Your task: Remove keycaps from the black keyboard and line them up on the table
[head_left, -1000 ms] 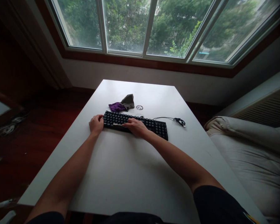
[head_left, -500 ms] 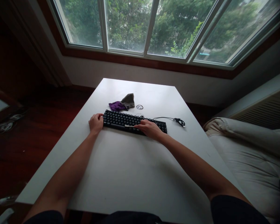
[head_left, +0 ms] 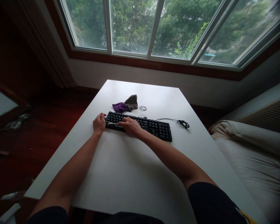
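The black keyboard [head_left: 158, 129] lies flat across the white desk [head_left: 121, 174], inside all its edges. At the keyboard's left end is the left hand [head_left: 99, 123], touching that end; whether its fingers pinch it cannot be told. Over the keyboard's near edge, left of its middle, the right hand [head_left: 130, 126] has its fingers closed on a thin pale stick [head_left: 113, 123] that points toward the left end.

Beyond the keyboard's far edge lie a purple-and-grey cloth [head_left: 130, 102] and, to the cloth's right, a small round disc [head_left: 143, 108]. The bundled cable [head_left: 184, 124] sits right of the keyboard, short of the desk's right edge. A strip of desk separates left hand and left edge; the broadest stretch runs from the keyboard toward the person, with both forearms above it.
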{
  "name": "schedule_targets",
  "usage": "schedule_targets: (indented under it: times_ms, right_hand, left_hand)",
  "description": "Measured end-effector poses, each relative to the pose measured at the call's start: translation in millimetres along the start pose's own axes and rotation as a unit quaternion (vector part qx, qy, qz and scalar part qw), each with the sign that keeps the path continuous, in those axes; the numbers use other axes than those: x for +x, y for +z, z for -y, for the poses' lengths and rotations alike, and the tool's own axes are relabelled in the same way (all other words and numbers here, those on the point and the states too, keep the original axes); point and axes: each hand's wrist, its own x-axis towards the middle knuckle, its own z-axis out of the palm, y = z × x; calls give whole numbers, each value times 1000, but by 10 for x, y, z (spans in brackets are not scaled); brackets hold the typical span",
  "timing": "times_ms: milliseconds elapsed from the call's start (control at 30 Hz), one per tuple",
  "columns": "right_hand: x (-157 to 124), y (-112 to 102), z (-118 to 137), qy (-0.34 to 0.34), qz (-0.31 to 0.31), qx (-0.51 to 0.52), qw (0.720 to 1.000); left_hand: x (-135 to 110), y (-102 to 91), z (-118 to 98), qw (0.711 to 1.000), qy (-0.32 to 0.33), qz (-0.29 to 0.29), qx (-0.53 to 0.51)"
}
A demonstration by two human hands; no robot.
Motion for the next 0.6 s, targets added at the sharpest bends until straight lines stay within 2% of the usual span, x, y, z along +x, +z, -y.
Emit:
schedule_targets:
  times_ms: [167, 267, 400, 600]
  right_hand:
    - [265, -63, 299, 3, 20, 5, 1000]
    - [325, -95, 359, 0, 27, 1, 1000]
    - [226, -115, 228, 1, 28, -2, 1000]
    - [-92, -143, -106, -9, 18, -12, 1000]
  left_hand:
    - [-2, -22, -10, 999, -17, -4, -28]
    - [-11, -36, -26, 999, -20, -1, -41]
    - [-39, -45, -77, 998, -27, -1, -52]
    - [-74, -51, -123, 998, -26, 0, -60]
